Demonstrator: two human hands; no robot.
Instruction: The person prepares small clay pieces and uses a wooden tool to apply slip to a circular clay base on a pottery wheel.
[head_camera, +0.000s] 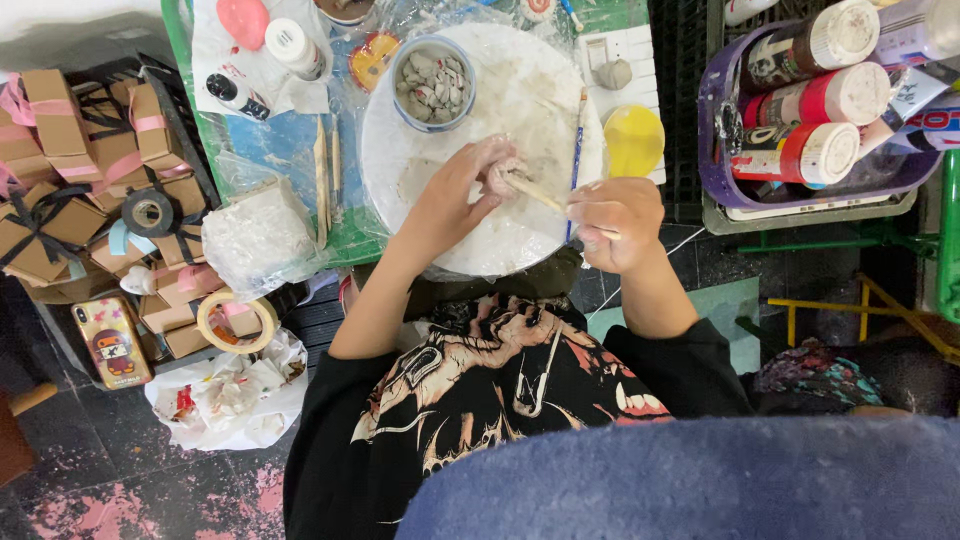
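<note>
My left hand (462, 192) rests on a round white board (520, 90) and pinches a small lump of grey clay (500, 178). My right hand (617, 222) grips a thin wooden modelling stick (535, 190), its tip touching the clay lump. Both hands are smeared with clay. A bowl of grey clay pieces (433, 82) stands on the far part of the board. A blue-handled paintbrush (578, 150) lies along the board's right edge.
A purple basket of paint bottles (815, 110) stands at right. A yellow lid (634, 140) lies beside the board. Wooden tools (322, 180) and a wrapped clay block (258, 235) sit at left, beyond them small brown boxes (70, 160), tape rolls (238, 322) and a phone (110, 342).
</note>
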